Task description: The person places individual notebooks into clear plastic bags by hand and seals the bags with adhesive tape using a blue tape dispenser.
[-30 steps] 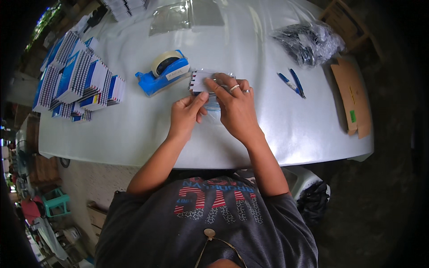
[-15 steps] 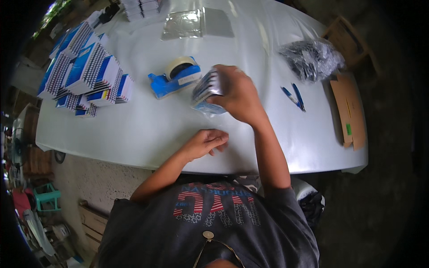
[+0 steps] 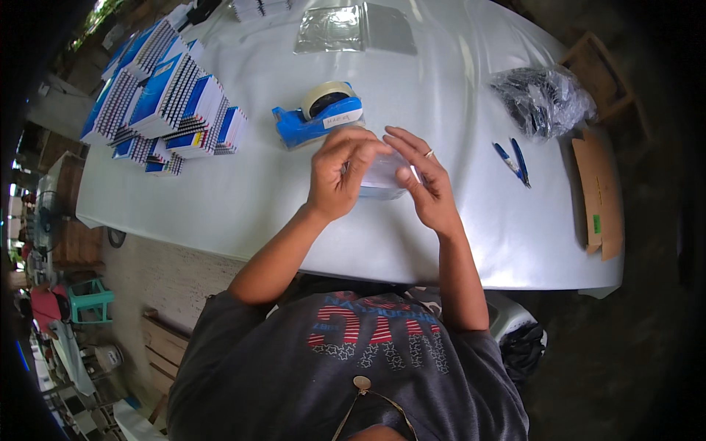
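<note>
A small bundle of notebooks in clear plastic (image 3: pixel 381 178) is between my hands over the near middle of the table. The bent fingers of my left hand (image 3: pixel 342 173) close on its left and upper edge, with the fingertips partly hidden. My right hand (image 3: pixel 428 184), wearing a ring, grips the right side, its thumb on the near face and its fingers along the top. A pale face and a bluish lower edge of the bundle show between them. Just behind the hands stands a blue tape dispenser (image 3: pixel 318 126) with a roll of tape (image 3: pixel 329 95).
Stacks of blue-covered spiral notebooks (image 3: pixel 158 95) stand at the left. Clear plastic sleeves (image 3: pixel 331 29) lie at the back. To the right are two blue pens (image 3: pixel 512 163), a crumpled clear plastic bag (image 3: pixel 540 99) and a brown cardboard piece (image 3: pixel 597 195) by the table edge.
My left hand has risen from the table's front to the bundle. The bundle, held by my right hand alone before, has turned and is now between both hands. The whole view has shifted slightly.
</note>
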The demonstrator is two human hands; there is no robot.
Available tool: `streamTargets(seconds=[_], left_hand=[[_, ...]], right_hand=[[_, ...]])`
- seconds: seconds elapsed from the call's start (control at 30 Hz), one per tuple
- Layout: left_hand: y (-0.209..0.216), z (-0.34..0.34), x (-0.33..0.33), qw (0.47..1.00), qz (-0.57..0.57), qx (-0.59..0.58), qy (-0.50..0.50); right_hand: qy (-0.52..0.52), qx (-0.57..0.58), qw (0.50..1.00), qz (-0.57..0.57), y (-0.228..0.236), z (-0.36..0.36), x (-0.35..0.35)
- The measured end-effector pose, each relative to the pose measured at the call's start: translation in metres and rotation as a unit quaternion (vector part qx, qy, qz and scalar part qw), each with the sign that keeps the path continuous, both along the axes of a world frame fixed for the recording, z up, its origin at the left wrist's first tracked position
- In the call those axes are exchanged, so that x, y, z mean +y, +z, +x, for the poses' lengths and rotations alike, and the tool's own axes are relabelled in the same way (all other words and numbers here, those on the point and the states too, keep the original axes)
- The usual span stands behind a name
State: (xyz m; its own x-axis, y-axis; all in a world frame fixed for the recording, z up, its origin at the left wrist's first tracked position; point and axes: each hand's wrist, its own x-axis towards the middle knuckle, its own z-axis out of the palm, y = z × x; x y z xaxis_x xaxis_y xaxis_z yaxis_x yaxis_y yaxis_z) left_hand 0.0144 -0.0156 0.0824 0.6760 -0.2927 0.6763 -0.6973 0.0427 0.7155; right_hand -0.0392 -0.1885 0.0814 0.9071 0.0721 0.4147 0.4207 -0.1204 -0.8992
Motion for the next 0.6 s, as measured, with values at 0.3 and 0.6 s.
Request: streamTargets(seconds=[0.3, 0.6], left_hand=[[0.047, 0.04, 0.018, 0.976, -0.073, -0.156, 0.135], [0.039, 0.017, 0.045, 0.974, 0.19, -0.116, 0.04]], right_hand=[[-0.246, -0.067, 0.966, -0.043, 0.054, -0.001, -0.022], [-0.021, -0.073, 0.962, -0.264, 0.056, -0.006, -0.051]])
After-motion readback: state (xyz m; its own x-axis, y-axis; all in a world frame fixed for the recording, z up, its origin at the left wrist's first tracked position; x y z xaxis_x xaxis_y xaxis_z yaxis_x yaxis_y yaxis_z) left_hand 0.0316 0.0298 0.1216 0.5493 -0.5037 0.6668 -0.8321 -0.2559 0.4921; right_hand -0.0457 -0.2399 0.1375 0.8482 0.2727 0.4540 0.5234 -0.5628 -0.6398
